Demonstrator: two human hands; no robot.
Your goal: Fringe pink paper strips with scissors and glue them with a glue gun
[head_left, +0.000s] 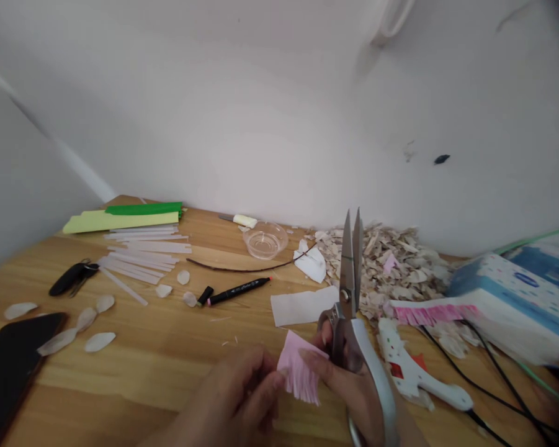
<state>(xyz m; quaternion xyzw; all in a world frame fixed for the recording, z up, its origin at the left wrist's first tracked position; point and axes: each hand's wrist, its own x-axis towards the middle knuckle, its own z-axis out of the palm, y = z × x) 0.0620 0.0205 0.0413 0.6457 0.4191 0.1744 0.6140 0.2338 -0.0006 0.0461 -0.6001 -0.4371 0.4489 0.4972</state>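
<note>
Low in the middle of the view, a small piece of pink fringed paper (292,360) hangs with its cut strips downward. My left hand (246,391) pinches its left edge between thumb and fingers. The thumb of my right hand (356,388) presses on the paper's right side. That same hand also holds a pair of scissors (347,285), blades pointing up and slightly apart, clear of the paper. Part of the scissor handles is hidden behind my right hand. Just behind the paper lies a white paper rectangle (302,307) on the wooden table (134,372).
Right of my hands lie a white glue gun (416,366) with black cords, a pink fringed strip (432,313), a tissue pack (516,298) and a petal heap (391,261). Leftward are a black marker (239,290), white strips (142,261), keys (72,277) and a phone (16,366).
</note>
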